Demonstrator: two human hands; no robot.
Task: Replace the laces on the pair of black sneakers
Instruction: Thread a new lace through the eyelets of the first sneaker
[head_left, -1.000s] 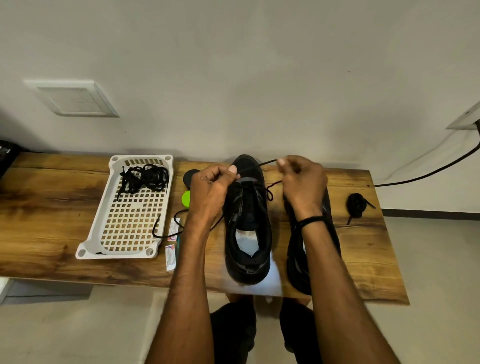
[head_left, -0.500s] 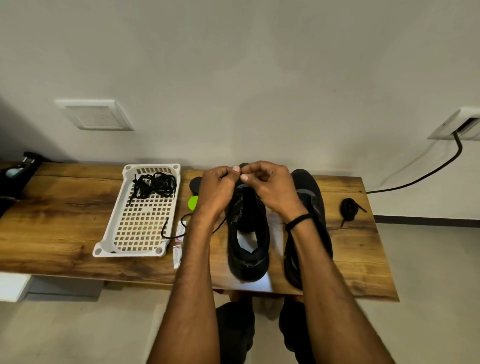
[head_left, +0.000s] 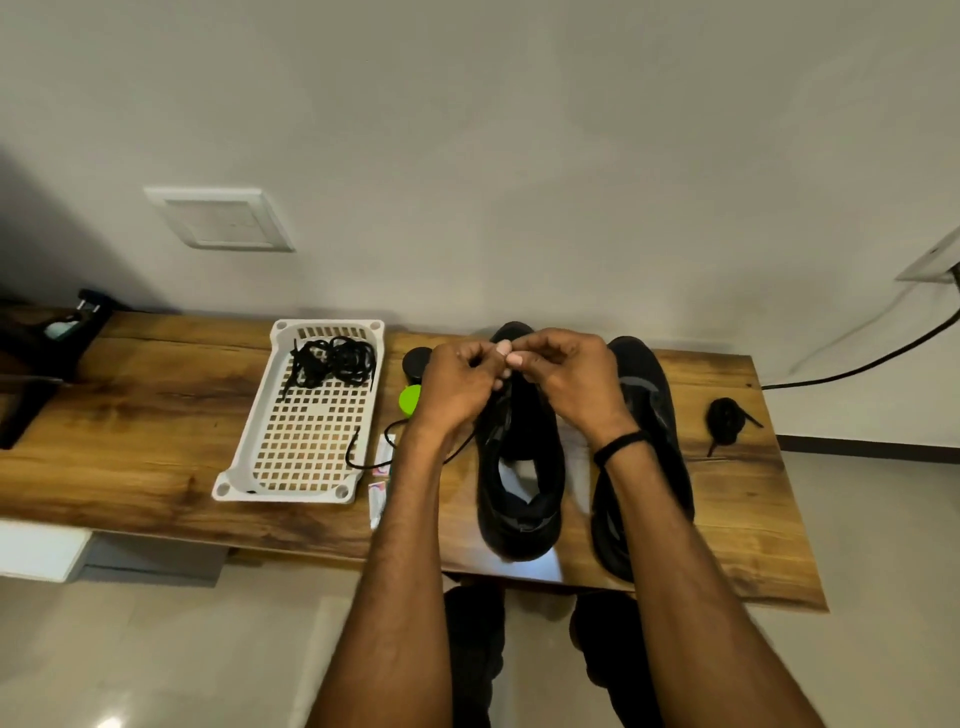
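The left hand (head_left: 457, 387) and right hand (head_left: 569, 387) meet over the toe end of one sneaker (head_left: 519, 525). Both have their fingers curled tight and their thumb tips nearly touch, pinching the lace (head_left: 358, 465). Its loose tail runs out from under the left wrist toward the basket (head_left: 291, 496). The strand between the fingertips is too thin to follow.

This sneaker stands right of the middle of the table (head_left: 156, 415), heel at the front edge and toe toward the back edge. The second sneaker (head_left: 652, 410) sits just beside it on the right, partly under the right forearm.

The lace is likely light, limp and a little slick, so it will not push through an eyelet unless it is held close behind its stiff tip. The sneaker looks soft in the upper but heavy enough to stay put under a gentle pull, though a hard tug could slide it.

A tangle of laces (head_left: 337, 358) lies at the back of the basket, left of the middle, and a coiled lace (head_left: 724, 418) lies near the right edge. A green cap (head_left: 409, 400), a black round lid (head_left: 415, 360) and small sachets (head_left: 378, 496) crowd the gap between basket and left arm — the trailing tail could snag or drag them.
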